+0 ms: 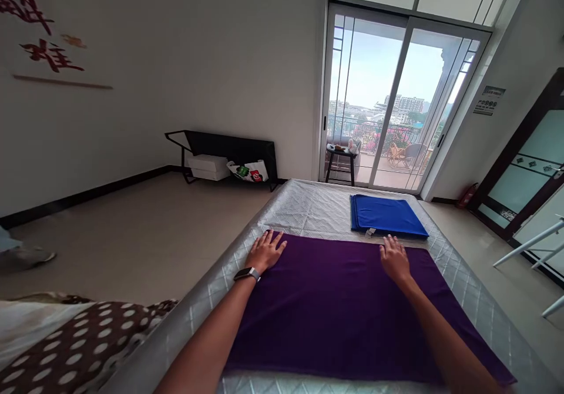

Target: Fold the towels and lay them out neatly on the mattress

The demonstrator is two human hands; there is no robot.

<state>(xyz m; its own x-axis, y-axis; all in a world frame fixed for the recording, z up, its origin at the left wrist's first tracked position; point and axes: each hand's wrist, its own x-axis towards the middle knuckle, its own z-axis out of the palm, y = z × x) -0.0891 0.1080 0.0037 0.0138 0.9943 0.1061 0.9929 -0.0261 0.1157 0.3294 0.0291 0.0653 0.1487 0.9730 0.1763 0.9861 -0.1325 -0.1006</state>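
Observation:
A purple cloth [339, 312] lies spread out on a silver-grey quilted mattress [304, 206]. My left hand [265, 251] rests on the cloth's far left corner with its fingers spread, a watch [247, 273] on that wrist. Toward the right of the far edge, my right hand [394, 259] lies flat on the same cloth, fingers stretched forward. Just beyond the right hand sits a folded blue cloth [388, 215] with a small white tag at its near edge. Neither hand grips anything.
Brown polka-dot fabric [66, 347] is at the lower left. A black rack [229, 147] holding a white box [208, 167] stands by the wall. A dark stool [341, 152] is near the sliding glass door [365, 88]. White legs of furniture [529, 244] show at right. Someone's shoe [30, 257] shows at left.

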